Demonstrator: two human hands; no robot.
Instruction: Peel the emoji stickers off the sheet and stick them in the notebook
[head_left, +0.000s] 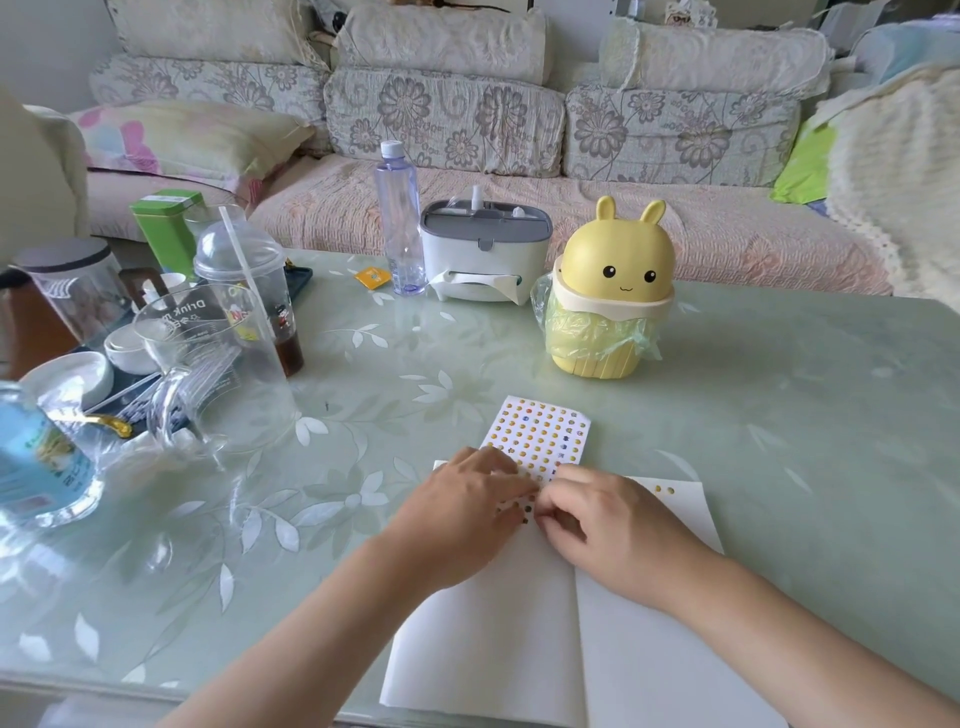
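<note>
Sticker sheet (540, 428) on notebook (493, 649); dark drink (291, 353) in domed cup (236, 260)

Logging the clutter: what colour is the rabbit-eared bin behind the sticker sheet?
The bin is pale yellow, with a greenish bag liner; best in head view.

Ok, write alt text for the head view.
A person's left hand rests on an emoji sticker sheet lying over an open white notebook, while the right hand picks at its near edge with curled fingers. A yellow bunny bin stands behind on the table.
</note>
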